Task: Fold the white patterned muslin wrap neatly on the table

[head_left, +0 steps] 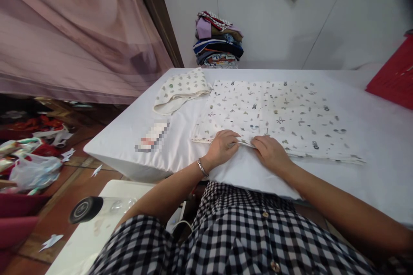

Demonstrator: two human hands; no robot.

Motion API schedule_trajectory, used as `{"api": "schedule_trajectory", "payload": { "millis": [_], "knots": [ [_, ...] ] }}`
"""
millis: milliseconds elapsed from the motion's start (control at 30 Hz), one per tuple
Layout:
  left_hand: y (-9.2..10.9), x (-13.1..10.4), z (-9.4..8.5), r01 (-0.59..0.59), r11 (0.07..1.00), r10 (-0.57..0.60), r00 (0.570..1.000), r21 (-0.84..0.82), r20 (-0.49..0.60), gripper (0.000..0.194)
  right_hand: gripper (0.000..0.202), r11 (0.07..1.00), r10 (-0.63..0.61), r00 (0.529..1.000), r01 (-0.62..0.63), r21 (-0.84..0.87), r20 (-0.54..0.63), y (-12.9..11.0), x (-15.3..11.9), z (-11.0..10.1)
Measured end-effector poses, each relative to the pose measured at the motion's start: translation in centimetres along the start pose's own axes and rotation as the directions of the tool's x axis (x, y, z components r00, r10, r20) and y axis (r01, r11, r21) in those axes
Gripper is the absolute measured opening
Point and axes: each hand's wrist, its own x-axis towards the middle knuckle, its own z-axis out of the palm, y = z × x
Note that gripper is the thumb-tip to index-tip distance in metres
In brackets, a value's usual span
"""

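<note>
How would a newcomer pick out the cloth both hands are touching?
On the white table, find the left hand and right hand near its front edge. Both touch the wide, flat patterned cloth spread beyond them. Its scattered, varied motifs set it apart from the smaller folded cloth to its left, whose green motifs sit in rows.

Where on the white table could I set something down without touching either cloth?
Most room: the table's right side, between the wide cloth and the red object. Smaller patch: between the pixelated item and the left hand. Crowded: the wide cloth's near edge, where both hands, the right hand included, hold it.
</note>
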Motion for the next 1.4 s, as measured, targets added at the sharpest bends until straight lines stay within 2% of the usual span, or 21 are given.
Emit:
{"api": "schedule_trajectory", "payload": {
  "millis": [133, 333, 500, 667, 867, 1000, 1167, 1400],
  "knots": [
    [-0.1, 0.0, -0.1, -0.054, 0.997, 0.054, 0.998, 0.047, -0.018, 0.007, 0.026, 1.0, -0.003, 1.0, 0.004, 0.028, -0.008, 0.5, 0.1, -0.6],
    [-0.1, -0.6, -0.8, -0.262, 0.913, 0.226, 0.963, 0.313, 0.147, 0.02, 0.032, 0.999, -0.031, 0.999, 0.03, 0.034, 0.042, 1.2, -0.4, -0.8],
    [0.0, -0.9, -0.7, -0.296, 0.874, 0.246, 0.953, 0.384, 0.176, 0.023, 0.029, 0.998, -0.05, 0.996, 0.052, -0.023, 0.078, 0.3, 0.6, -0.7],
    [0.2, -0.9, -0.5, -0.282, 0.855, 0.216, 0.957, 0.435, 0.195, 0.023, 0.023, 0.993, -0.098, 0.993, 0.102, -0.057, 0.065, -0.9, 2.1, -0.5],
    [0.3, -1.5, 0.1, -0.254, 0.837, 0.131, 0.953, 0.485, 0.273, 0.022, 0.024, 0.992, -0.127, 0.989, 0.128, -0.007, 0.078, -0.8, 1.8, 0.5],
    [0.2, -1.8, 0.4, -0.172, 0.825, 0.042, 0.969, 0.539, 0.245, 0.021, 0.025, 0.995, -0.078, 0.994, 0.074, 0.059, 0.075, -0.6, 1.8, 0.2],
    [0.2, -2.1, 0.0, -0.072, 0.81, -0.056, 0.979, 0.582, 0.198, 0.02, 0.024, 0.995, -0.058, 0.99, 0.048, 0.085, 0.126, -0.5, 2.0, 0.3],
    [-0.1, -2.9, -1.1, -0.095, 0.813, -0.006, 0.985, 0.575, 0.171, 0.02, 0.026, 0.995, -0.081, 0.985, 0.088, -0.042, 0.149, -1.2, 2.6, 0.4]
  ]
}}
